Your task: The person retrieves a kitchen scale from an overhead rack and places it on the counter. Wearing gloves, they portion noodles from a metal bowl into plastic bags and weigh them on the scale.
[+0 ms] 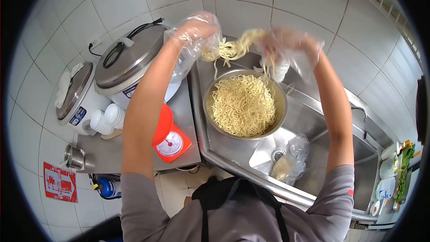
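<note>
My left hand (197, 29), in loose clear plastic, is raised at the back of the counter, its fingers closed at one end of a stretched bunch of noodles (235, 49). Holding the other end is my right hand (284, 42), also in clear plastic and smeared by motion. A few strands dangle from it toward the pot. Below both hands, a round metal pot (207, 107) holds a large heap of yellow noodles (244, 105). Behind the pot's right rim stands a white container (281, 69), partly hidden.
Right of the pot is a steel sink (309, 188) with a clear plastic bag (298, 152) in it. On the left are a red scale (172, 145), stacked white bowls (115, 115) and two large lidded cookers (130, 58). Containers and green vegetables (405, 161) sit far right.
</note>
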Available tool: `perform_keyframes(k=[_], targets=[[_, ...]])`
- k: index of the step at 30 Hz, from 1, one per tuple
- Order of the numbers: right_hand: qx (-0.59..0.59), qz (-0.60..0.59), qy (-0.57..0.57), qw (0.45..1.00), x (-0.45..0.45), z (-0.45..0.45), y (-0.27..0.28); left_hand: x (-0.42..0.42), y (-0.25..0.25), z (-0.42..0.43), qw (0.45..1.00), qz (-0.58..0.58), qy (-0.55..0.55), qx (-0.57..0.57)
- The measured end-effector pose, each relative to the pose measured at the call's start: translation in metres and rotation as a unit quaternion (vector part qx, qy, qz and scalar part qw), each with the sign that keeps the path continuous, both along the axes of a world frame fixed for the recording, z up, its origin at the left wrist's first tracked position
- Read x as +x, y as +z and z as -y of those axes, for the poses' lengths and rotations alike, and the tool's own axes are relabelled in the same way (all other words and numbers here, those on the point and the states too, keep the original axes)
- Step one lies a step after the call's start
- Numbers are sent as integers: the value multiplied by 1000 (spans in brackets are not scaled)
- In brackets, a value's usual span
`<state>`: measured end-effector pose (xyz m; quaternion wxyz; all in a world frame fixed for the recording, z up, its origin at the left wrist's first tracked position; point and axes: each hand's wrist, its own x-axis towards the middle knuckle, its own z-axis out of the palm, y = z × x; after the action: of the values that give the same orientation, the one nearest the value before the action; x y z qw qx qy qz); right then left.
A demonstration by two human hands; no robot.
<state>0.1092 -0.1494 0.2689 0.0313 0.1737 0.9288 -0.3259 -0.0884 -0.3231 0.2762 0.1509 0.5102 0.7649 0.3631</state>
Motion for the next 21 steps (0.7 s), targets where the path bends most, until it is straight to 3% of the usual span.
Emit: perform_keyframes(k=[1, 2, 4, 5, 6, 7, 8, 9, 11, 12, 14, 15, 17, 18, 19, 21], targets=[[41, -16, 11, 999, -7, -7, 11, -3, -4, -5, 1000, -22, -16, -8], [47, -127, 66, 989, -15, -16, 12, -7, -7, -10, 998, -43, -32, -16], [-88, -318, 138, 934, -29, -14, -3, -3, -16, -10, 989, -119, -83, -17], [-227, -391, 153, 879, -35, 3, -19, -7, -29, -13, 988, -113, -107, -3], [-360, -454, 164, 799, -39, 18, -41, -3, -39, -11, 984, 55, -165, 29], [-376, -476, 96, 789, -48, 20, -89, 6, -51, -5, 949, 221, -217, 60], [-308, -491, 43, 814, -54, 28, -128, 15, -63, 2, 884, 378, -261, 90], [-158, -483, -13, 861, -58, 45, -158, 26, -75, 6, 888, 383, -242, 76], [135, -313, -19, 940, -58, 67, -196, 24, -130, 1, 909, 359, -205, 54], [163, -103, 8, 981, -54, 65, -212, 15, -180, -6, 923, 333, -188, 42], [201, -8, 148, 968, -58, 48, -211, 20, -237, -5, 924, 344, -166, 4], [230, 32, 213, 949, -65, 33, -200, 17, -240, -13, 927, 338, -162, -7], [113, -1, 47, 992, -20, 54, -119, 34, -206, -2, 919, 365, -149, -19], [69, 23, -22, 997, -9, 39, -125, 38, -192, 1, 914, 379, -141, -23], [37, -53, -10, 998, 10, 39, -119, 28, -209, -12, 938, 317, -130, -49], [23, -178, -18, 984, 29, 30, -160, 31, -209, -9, 918, 365, -151, 4]])
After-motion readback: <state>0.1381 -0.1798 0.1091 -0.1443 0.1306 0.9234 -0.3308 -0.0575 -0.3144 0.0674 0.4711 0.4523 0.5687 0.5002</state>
